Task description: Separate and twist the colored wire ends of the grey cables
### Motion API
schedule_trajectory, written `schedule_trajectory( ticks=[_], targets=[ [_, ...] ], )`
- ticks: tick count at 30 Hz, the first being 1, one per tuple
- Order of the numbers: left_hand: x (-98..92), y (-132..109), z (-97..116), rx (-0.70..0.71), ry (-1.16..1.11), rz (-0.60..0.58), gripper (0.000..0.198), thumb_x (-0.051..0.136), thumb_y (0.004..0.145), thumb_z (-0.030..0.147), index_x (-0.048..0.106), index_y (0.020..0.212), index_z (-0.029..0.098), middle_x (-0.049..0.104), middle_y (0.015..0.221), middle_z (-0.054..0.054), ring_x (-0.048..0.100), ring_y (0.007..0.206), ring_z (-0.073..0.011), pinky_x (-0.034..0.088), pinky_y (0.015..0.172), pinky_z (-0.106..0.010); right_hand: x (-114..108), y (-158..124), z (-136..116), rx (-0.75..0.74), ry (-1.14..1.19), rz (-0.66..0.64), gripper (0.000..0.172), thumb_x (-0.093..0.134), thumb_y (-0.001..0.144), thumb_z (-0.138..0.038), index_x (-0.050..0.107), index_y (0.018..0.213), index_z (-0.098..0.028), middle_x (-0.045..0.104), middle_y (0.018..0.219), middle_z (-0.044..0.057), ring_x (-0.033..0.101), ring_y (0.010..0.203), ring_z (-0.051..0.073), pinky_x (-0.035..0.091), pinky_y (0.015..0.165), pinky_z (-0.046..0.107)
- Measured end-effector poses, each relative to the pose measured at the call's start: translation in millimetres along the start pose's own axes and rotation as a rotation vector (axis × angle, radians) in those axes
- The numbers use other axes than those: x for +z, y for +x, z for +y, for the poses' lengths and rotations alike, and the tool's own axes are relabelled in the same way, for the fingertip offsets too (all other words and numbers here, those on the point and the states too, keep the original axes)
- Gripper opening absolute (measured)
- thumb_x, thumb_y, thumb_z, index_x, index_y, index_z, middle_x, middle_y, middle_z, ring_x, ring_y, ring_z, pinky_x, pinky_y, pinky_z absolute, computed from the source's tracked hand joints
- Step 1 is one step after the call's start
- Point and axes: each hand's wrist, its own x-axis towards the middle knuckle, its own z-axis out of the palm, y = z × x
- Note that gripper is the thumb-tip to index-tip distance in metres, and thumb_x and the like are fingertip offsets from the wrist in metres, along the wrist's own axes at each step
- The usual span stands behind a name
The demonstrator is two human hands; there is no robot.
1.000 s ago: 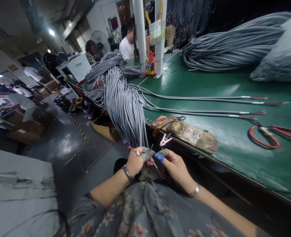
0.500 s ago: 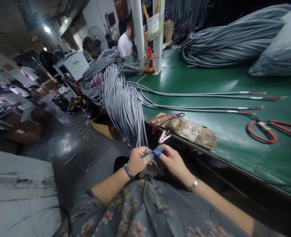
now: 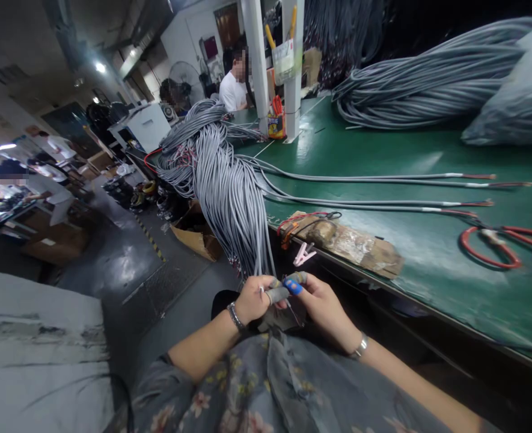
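Note:
My left hand (image 3: pixel 257 300) is closed in a pinch around the end of a grey cable, its fingers wrapped in grey and yellowish tape. Thin wires (image 3: pixel 294 313) stick out below the fingers. Against it, my right hand (image 3: pixel 316 300) pinches at the same cable end, with blue tape on the thumb; the spot between the fingertips is mostly hidden. Just beyond the hands hangs a big bundle of grey cables (image 3: pixel 234 198) over the table edge. A pink clip (image 3: pixel 303 255) sits at that edge, above my right hand.
A taped wooden block (image 3: pixel 344 243) lies along the edge of the green table (image 3: pixel 383 159). Several cables with stripped ends (image 3: pixel 457 210) stretch across it near red-handled pliers (image 3: pixel 491 246). Behind are a cable coil (image 3: pixel 428 78), a white post (image 3: pixel 293 90) and a seated person (image 3: pixel 233 87).
The whole view has shifted slightly, so things appear a little lower and further right. Both hands stay together at the cable end, with small finger movements.

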Motion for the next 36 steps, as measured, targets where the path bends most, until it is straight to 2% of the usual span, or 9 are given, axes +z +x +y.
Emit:
schedule_trajectory(
  ticks=[4,7,9,14,16,19,23,31,36],
  targets=[
    [5.8,0,0,-0.042,-0.173,0.149,0.047,0.072,0.064,0.06,0.059,0.057,0.015,0.062,0.051,-0.004,0.056,0.047,-0.0126,0.046,0.051,-0.024,1,3,1,0.093,0.103,0.052,0.05,0.076,0.055,-0.066,0.059,0.066,-0.021,0.056,0.057,-0.002,0.044,0.052,0.012,0.038,0.052,0.027],
    [6.9,2,2,-0.047,-0.223,0.201,0.049,0.074,0.062,0.06,0.058,0.055,0.015,0.06,0.049,-0.003,0.054,0.044,-0.0113,0.044,0.048,-0.023,0,3,1,0.118,0.146,0.061,0.049,0.077,0.056,-0.064,0.058,0.065,-0.021,0.049,0.051,-0.005,0.039,0.048,0.011,0.033,0.048,0.025],
    [6.7,2,2,-0.059,-0.235,0.222,0.049,0.075,0.06,0.06,0.057,0.054,0.015,0.059,0.048,-0.002,0.052,0.042,-0.0106,0.042,0.045,-0.022,0,3,1,0.132,0.187,0.036,0.047,0.077,0.058,-0.062,0.058,0.067,-0.021,0.047,0.051,-0.006,0.04,0.049,0.011,0.034,0.049,0.025],
    [6.1,2,1,-0.076,-0.203,0.21,0.042,0.074,0.063,0.054,0.058,0.057,0.016,0.059,0.048,-0.001,0.051,0.041,-0.0096,0.042,0.044,-0.021,2,6,-6,0.14,0.223,-0.073,0.047,0.075,0.061,-0.063,0.062,0.075,-0.02,0.051,0.055,-0.004,0.045,0.051,0.013,0.039,0.052,0.028],
    [6.2,1,1,-0.067,-0.175,0.197,0.039,0.072,0.064,0.051,0.058,0.057,0.016,0.059,0.049,-0.001,0.052,0.042,-0.0099,0.043,0.044,-0.021,4,8,-8,0.116,0.184,-0.09,0.049,0.078,0.057,-0.062,0.063,0.075,-0.02,0.056,0.058,-0.002,0.048,0.054,0.014,0.041,0.054,0.029],
    [6.3,1,1,-0.06,-0.132,0.17,0.036,0.071,0.066,0.047,0.057,0.056,0.016,0.06,0.049,-0.002,0.054,0.042,-0.0109,0.043,0.044,-0.022,6,11,-9,0.097,0.167,-0.058,0.047,0.083,0.053,-0.059,0.063,0.072,-0.02,0.062,0.064,0.0,0.052,0.059,0.015,0.043,0.058,0.029],
    [7.6,1,2,-0.051,-0.105,0.16,0.035,0.072,0.066,0.046,0.057,0.057,0.016,0.061,0.05,-0.002,0.055,0.042,-0.0114,0.044,0.044,-0.022,7,10,-8,0.119,0.18,-0.032,0.044,0.084,0.052,-0.056,0.063,0.067,-0.02,0.06,0.058,-0.002,0.048,0.053,0.012,0.041,0.054,0.028],
    [13.4,1,7,-0.041,-0.133,0.238,0.045,0.071,0.065,0.059,0.058,0.055,0.017,0.06,0.05,-0.002,0.055,0.043,-0.0118,0.047,0.046,-0.023,14,6,-3,0.15,0.302,0.047,0.047,0.083,0.052,-0.059,0.059,0.066,-0.021,0.055,0.052,-0.004,0.043,0.048,0.011,0.036,0.05,0.027],
    [12.0,1,9,-0.057,-0.131,0.236,0.041,0.072,0.064,0.054,0.057,0.053,0.017,0.059,0.047,-0.001,0.053,0.041,-0.0111,0.045,0.044,-0.022,12,8,-2,0.138,0.255,-0.022,0.048,0.08,0.054,-0.063,0.061,0.07,-0.022,0.058,0.053,-0.002,0.046,0.049,0.013,0.038,0.051,0.029]
  ],
)
